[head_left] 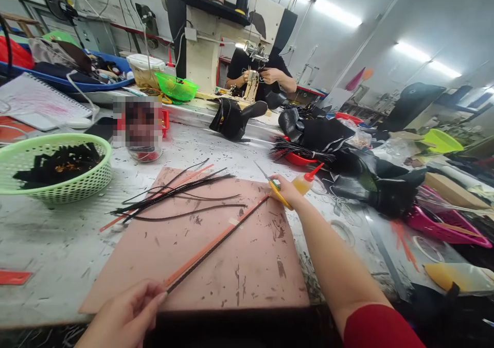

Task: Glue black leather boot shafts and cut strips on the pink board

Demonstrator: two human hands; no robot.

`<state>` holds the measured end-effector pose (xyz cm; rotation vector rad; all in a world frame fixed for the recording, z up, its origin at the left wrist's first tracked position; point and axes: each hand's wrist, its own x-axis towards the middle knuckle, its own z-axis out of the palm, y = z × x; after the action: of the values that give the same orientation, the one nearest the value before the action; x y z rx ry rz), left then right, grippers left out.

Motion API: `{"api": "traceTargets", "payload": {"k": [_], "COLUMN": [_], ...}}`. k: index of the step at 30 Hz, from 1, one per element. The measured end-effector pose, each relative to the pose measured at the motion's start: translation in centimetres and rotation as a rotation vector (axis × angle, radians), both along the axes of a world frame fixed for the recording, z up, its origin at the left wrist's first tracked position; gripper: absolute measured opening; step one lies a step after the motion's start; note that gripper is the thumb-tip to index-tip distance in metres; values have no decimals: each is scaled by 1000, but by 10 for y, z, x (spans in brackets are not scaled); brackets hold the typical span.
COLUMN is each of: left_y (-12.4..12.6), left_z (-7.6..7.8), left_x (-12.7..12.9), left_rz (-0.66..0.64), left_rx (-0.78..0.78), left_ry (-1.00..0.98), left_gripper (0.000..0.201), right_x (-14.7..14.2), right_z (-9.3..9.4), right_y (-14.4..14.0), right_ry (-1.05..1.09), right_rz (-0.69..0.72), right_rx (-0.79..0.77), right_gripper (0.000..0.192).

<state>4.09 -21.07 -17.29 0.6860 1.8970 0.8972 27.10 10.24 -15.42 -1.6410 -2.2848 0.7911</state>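
My left hand (129, 309) pinches the near end of a thin black braided strip (218, 242) at the front edge of a pinkish board (154, 271). Alongside the strip lies a flat orange strip (200, 254), with a small piece of pale tape (234, 223) across it. At their far end, my right hand (289, 191) is closed around yellow-handled scissors (281, 196), blades pointing away. Its fingertips are close to the strip's end; whether they touch it is unclear. A bundle of black strips (177, 193) rests on the board's far left part.
A green basket (77, 188) of black pieces stands left. Beyond my right hand is a red-tipped bottle of yellowish liquid (303, 184). Black leather pieces (358, 178) and a pink basket (443, 224) crowd the right. Across the table, a person (281, 75) works at a sewing machine (252, 77).
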Motion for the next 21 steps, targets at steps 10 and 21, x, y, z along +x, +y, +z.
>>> {"api": "traceTargets", "payload": {"k": [10,21], "left_y": [-8,-2], "left_z": [6,10], "left_x": [9,17], "left_rz": [-96,42], "left_rx": [-56,2], "left_ry": [145,136], "left_gripper": [17,14], "right_x": [8,5], "right_z": [-6,4], "right_y": [0,-6], "right_ry": [-101,-246], "right_rz": [25,7], "right_rx": [1,-1], "right_gripper": [52,54]}}
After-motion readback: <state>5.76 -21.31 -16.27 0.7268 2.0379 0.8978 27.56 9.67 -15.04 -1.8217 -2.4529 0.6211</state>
